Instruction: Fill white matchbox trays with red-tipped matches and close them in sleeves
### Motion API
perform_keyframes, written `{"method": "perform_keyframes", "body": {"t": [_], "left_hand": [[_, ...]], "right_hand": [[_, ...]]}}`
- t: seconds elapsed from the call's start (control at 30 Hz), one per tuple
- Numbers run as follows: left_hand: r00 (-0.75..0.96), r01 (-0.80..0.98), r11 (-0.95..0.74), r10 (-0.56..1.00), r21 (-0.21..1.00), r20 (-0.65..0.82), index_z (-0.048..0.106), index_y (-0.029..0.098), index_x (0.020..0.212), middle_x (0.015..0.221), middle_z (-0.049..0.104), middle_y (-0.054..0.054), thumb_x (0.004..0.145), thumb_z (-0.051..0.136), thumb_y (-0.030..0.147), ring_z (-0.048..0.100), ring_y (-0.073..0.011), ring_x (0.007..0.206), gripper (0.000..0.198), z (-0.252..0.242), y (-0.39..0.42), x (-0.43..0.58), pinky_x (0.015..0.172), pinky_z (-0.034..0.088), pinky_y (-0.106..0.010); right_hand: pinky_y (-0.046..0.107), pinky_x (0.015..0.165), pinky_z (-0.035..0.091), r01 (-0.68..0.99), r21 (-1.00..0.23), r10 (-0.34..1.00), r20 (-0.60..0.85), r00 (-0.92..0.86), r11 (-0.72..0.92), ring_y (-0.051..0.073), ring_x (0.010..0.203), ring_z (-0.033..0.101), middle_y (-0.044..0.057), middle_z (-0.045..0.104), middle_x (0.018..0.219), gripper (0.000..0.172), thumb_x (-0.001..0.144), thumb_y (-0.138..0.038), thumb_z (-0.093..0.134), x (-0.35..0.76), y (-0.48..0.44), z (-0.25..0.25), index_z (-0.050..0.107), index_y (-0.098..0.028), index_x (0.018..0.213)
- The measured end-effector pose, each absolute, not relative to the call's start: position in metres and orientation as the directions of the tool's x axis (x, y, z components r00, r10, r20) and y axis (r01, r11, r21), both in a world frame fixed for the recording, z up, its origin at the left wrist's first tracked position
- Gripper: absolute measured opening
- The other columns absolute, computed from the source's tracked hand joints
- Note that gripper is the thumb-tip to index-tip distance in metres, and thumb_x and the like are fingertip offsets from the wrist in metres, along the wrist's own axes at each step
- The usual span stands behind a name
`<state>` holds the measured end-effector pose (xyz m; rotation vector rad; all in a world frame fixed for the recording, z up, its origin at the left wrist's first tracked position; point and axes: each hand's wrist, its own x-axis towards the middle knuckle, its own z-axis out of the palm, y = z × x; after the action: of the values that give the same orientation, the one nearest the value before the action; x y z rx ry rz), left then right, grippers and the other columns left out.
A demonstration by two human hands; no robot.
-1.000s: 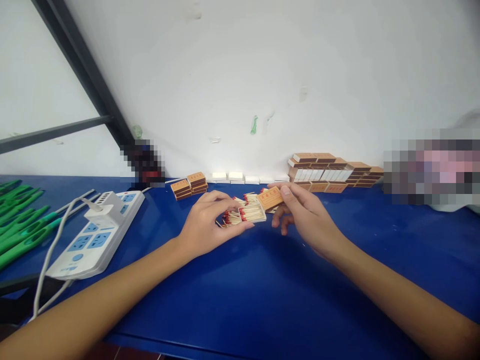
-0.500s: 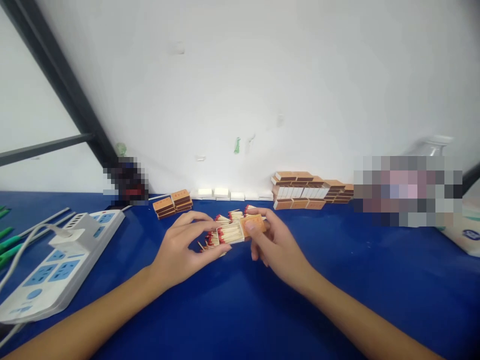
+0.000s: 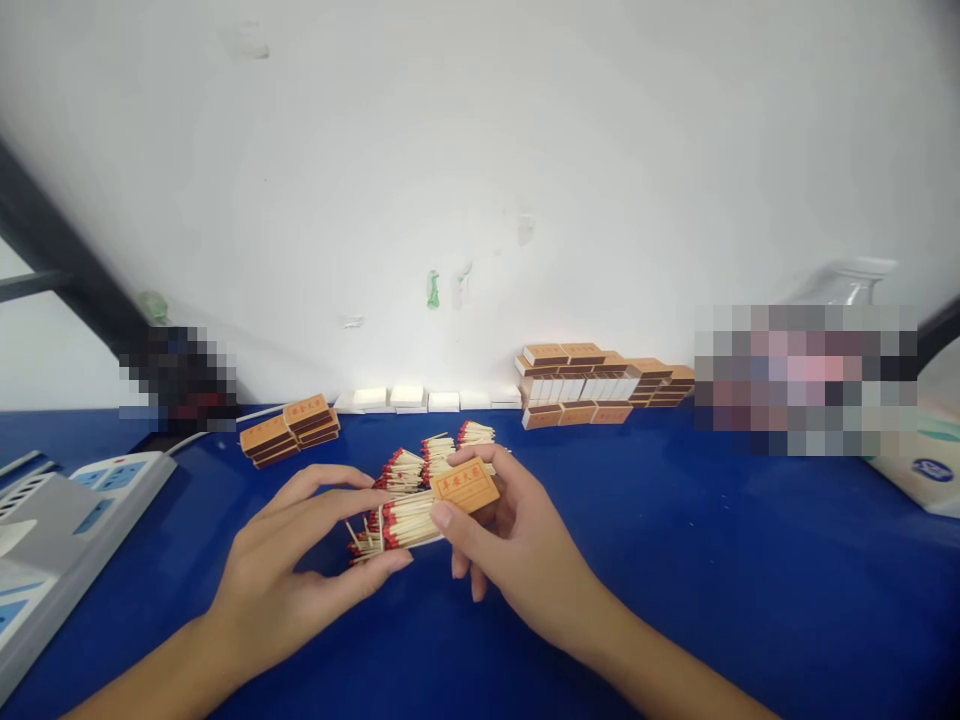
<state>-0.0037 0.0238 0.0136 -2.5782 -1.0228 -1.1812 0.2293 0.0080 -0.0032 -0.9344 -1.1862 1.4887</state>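
Observation:
My left hand (image 3: pixel 300 560) pinches the white inner tray of matches (image 3: pixel 405 524) between thumb and fingers at its left end. My right hand (image 3: pixel 517 550) grips the orange matchbox sleeve (image 3: pixel 465 487) at the tray's right end, and the sleeve sits partly over the tray. Red match heads point left. Both hands hover just above the blue table (image 3: pixel 675 580). Behind them lies a loose pile of red-tipped matches (image 3: pixel 435 455).
A small stack of orange matchboxes (image 3: pixel 289 430) lies back left. White inner trays (image 3: pixel 405 398) line the wall. A bigger stack of matchboxes (image 3: pixel 592 385) stands back right. A white power strip (image 3: pixel 52 530) lies at the left, a packet (image 3: pixel 915 470) at the far right.
The view has swung right and tipped up. My right hand has slid the orange sleeve further onto the tray of matches that my left hand holds.

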Motion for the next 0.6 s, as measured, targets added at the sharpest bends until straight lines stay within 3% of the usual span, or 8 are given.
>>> {"method": "perform_keyframes", "body": {"t": [0.3, 0.47, 0.6], "left_hand": [[0.391, 0.609, -0.754, 0.555, 0.246, 0.734, 0.075, 0.023, 0.109, 0.105, 0.072, -0.004, 0.084, 0.085, 0.038, 0.072, -0.0183, 0.095, 0.031, 0.015, 0.020, -0.003, 0.085, 0.061, -0.031], [0.353, 0.583, -0.752, 0.576, 0.308, 0.738, 0.075, 0.023, 0.109, 0.103, 0.072, -0.004, 0.083, 0.087, 0.035, 0.071, -0.0177, 0.095, 0.031, 0.014, 0.020, -0.004, 0.085, 0.059, -0.030], [0.417, 0.524, -0.788, 0.568, 0.322, 0.710, 0.075, 0.022, 0.112, 0.103, 0.072, -0.004, 0.083, 0.087, 0.038, 0.071, -0.0164, 0.092, 0.035, 0.014, 0.018, -0.003, 0.082, 0.060, -0.028]], "right_hand": [[0.017, 0.041, 0.047, -0.220, -0.975, 0.957, 0.059, -0.283, -0.005, 0.008, 0.054, 0.059, -0.005, 0.064, 0.080, 0.046, 0.084, -0.038, 0.082, 0.229, 0.001, 0.006, 0.050, -0.026, 0.114], [0.018, 0.042, 0.047, -0.228, -0.974, 0.946, 0.076, -0.315, 0.002, 0.007, 0.054, 0.060, -0.002, 0.068, 0.094, 0.055, 0.085, -0.043, 0.082, 0.227, -0.002, 0.003, 0.046, -0.027, 0.125], [0.020, 0.047, 0.049, -0.165, -0.986, 0.942, 0.073, -0.327, 0.019, 0.008, 0.058, 0.061, -0.002, 0.065, 0.092, 0.052, 0.093, -0.052, 0.071, 0.226, -0.005, 0.001, 0.045, -0.027, 0.131]]}}
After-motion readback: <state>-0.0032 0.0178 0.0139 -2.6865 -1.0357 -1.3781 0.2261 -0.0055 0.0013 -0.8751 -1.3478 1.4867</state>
